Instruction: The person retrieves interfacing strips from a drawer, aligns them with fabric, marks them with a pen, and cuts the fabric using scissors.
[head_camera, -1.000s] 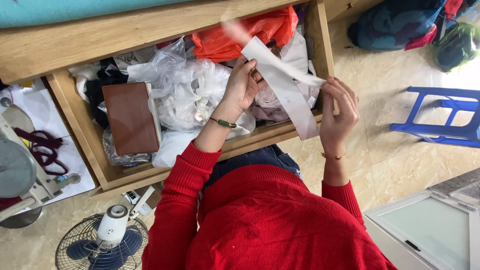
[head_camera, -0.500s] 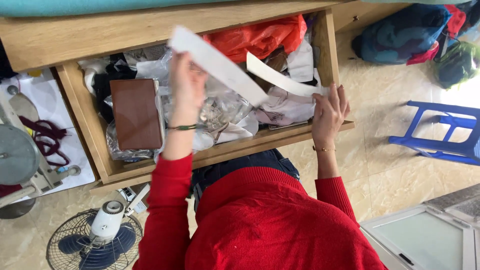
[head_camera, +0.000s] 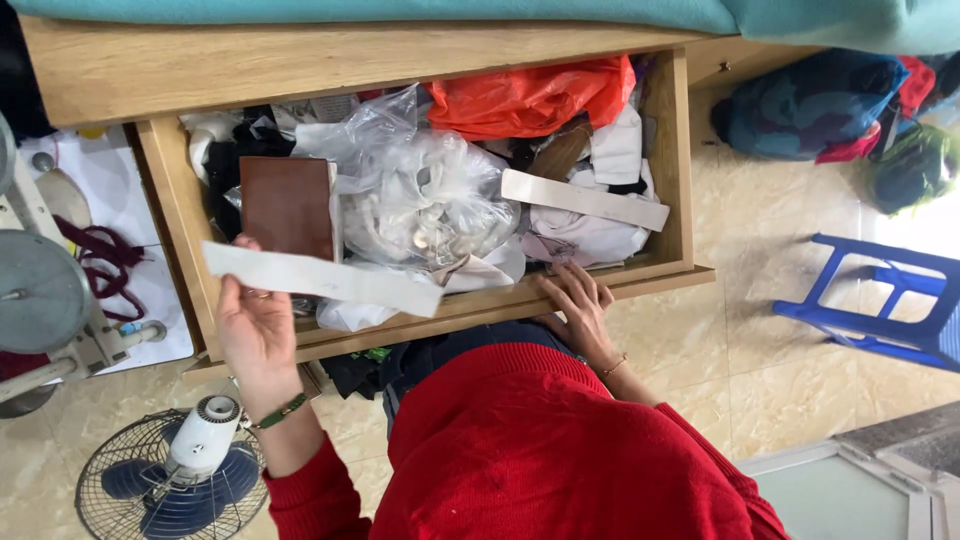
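Observation:
My left hand (head_camera: 255, 335) holds one long white strip (head_camera: 320, 279) of paper or fabric over the front left corner of an open wooden drawer (head_camera: 665, 180). A second white strip (head_camera: 585, 200) lies loose on the pile at the drawer's right side. My right hand (head_camera: 580, 310) rests flat on the drawer's front edge with its fingers spread and nothing in it. The drawer is full: a brown rectangular wallet or book (head_camera: 290, 205), clear plastic bags of white cloth (head_camera: 430, 195), an orange plastic bag (head_camera: 530, 95), dark and white garments.
A floor fan (head_camera: 170, 480) stands below left of my left hand. A blue plastic stool (head_camera: 880, 310) stands on the tiled floor at right, with a heap of bags (head_camera: 820, 105) behind it. A grey machine on white paper (head_camera: 50, 290) sits at left. A white panel (head_camera: 860, 495) fills the lower right corner.
The strips were held between both hands. The left hand swung its strip up, then down left to the drawer's front corner. The right hand let go of the other strip and dropped to the front edge.

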